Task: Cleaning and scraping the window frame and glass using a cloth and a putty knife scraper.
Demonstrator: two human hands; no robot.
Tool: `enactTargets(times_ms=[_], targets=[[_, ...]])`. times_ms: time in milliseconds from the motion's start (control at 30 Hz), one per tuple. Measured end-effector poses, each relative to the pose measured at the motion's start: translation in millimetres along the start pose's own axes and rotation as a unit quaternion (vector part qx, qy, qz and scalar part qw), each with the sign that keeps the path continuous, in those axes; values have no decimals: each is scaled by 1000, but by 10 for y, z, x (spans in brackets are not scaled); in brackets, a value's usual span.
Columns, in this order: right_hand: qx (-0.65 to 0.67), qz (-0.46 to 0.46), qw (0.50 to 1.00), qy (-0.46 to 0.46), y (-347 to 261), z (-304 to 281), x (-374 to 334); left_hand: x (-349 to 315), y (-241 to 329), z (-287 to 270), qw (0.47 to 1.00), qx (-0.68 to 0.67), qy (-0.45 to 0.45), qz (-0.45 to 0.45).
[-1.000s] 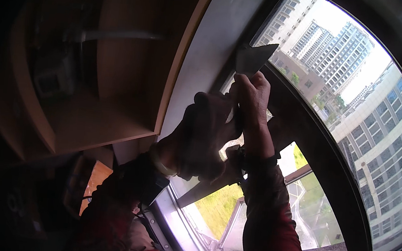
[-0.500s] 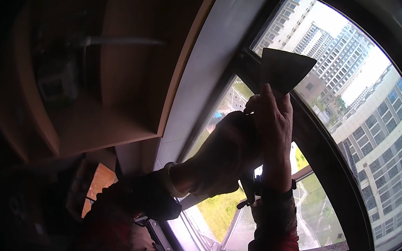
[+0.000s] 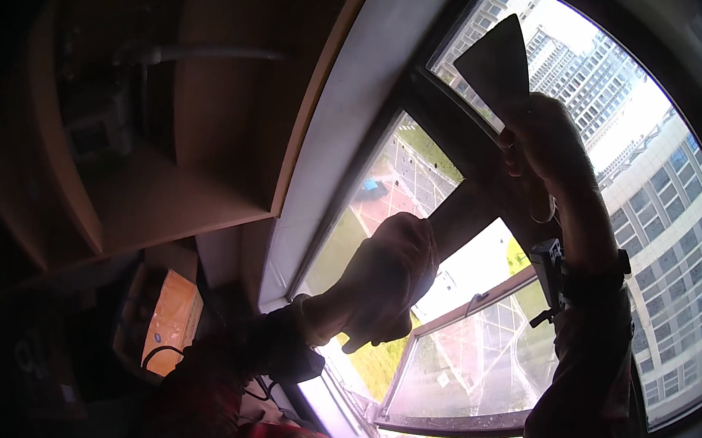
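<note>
My right hand point(image 3: 548, 145) is raised in front of the upper window pane point(image 3: 633, 102), closed round the handle of a scraper point(image 3: 501, 69). The scraper's broad, dark, flared blade points up and to the left. Lower and to the left, my left hand point(image 3: 392, 269) is curled closed beside the dark window frame point(image 3: 475, 201). It is in shadow, so I cannot tell what is in its fingers or whether it touches the frame. A gap separates the two hands.
An opened window sash point(image 3: 472, 366) stands below my hands. To the left is a wooden cabinet point(image 3: 227, 186) with a pipe point(image 3: 206, 55) inside. An orange panel point(image 3: 173, 316) shows at the lower left. Tall buildings and a road lie outside.
My right hand has moved up and right with the scraper, whose blade has tilted left. My left hand has come down, away from my right hand, where the two were close together.
</note>
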State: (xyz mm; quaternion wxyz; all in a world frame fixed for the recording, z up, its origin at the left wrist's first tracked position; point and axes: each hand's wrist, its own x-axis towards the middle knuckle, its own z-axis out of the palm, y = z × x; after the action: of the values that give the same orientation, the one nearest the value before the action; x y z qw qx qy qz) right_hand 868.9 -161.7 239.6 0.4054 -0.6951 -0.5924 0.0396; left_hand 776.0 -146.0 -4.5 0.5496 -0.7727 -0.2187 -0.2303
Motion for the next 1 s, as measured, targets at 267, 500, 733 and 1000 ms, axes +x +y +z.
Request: enactTargets(times_ms=[267, 500, 733, 1000], targets=[[-95, 44, 992, -68, 181, -164, 214, -626, -265, 66, 509, -826, 145, -194], [-127, 87, 984, -86, 124, 19, 346, -1170, -268, 201, 107, -924, 134, -340], [-283, 16, 959, -19, 318, 336, 948, -1588, -336, 63, -220, -882, 150, -387], [-470, -237, 850, 9, 513, 333, 1112, -1824, -552, -38, -349, -787, 140, -490]])
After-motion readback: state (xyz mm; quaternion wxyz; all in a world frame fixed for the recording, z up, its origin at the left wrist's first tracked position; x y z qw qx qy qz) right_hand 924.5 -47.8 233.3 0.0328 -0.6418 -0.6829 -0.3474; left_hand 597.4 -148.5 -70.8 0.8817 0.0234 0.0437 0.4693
